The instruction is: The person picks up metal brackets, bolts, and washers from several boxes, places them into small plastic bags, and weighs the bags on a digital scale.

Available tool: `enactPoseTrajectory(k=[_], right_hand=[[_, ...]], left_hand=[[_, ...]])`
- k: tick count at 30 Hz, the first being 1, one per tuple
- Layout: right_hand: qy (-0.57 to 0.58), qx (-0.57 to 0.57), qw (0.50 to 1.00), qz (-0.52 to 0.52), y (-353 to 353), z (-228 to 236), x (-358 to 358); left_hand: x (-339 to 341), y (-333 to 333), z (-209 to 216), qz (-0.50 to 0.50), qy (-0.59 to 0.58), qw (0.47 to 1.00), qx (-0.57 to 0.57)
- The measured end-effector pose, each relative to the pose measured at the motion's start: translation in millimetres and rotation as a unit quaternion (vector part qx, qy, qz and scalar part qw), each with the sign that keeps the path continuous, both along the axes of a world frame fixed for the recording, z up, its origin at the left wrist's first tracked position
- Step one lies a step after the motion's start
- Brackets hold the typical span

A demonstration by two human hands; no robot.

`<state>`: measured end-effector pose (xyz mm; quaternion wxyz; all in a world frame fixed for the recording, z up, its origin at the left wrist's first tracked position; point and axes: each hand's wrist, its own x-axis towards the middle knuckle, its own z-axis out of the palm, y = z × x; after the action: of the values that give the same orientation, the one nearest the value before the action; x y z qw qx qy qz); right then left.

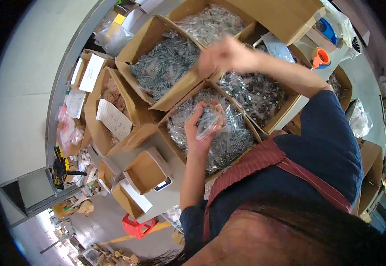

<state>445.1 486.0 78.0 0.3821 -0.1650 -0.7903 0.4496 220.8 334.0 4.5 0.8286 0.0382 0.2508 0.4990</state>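
Note:
My left hand [200,129] is closed around a small clear plastic bag [209,120] with grey metal pieces inside; light brown pieces show by its fingertips. It is above an open carton [174,150] full of clear bags of long screws [233,148]. My right hand [224,55] is raised at the far side, over the meeting walls of several cartons. Motion smears its fingers, so whether it holds anything cannot be made out. Nearest to it are a carton of loose-looking grey screws [164,66] and one of bagged black parts [252,97].
A carton of clear bags [213,22] stands at the back. To the left, another carton [97,122] holds brownish pieces and a paper sheet [113,119]. Small open boxes [146,170] are at the near left, above a red stool [137,227]. An orange tape dispenser [320,57] sits at right.

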Motion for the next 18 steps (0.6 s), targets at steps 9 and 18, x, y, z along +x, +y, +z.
enactPoseTrajectory(k=[9, 18], right_hand=[[-0.499, 0.092, 0.728, -0.46, 250, -207, 122], [0.039, -0.321, 0.924, -0.204, 67, -34, 89]], left_hand=[[59, 13, 44, -0.018, 0.156, 0.987, 0.02], [85, 5, 29, 0.018, 0.251, 0.967, -0.039]])
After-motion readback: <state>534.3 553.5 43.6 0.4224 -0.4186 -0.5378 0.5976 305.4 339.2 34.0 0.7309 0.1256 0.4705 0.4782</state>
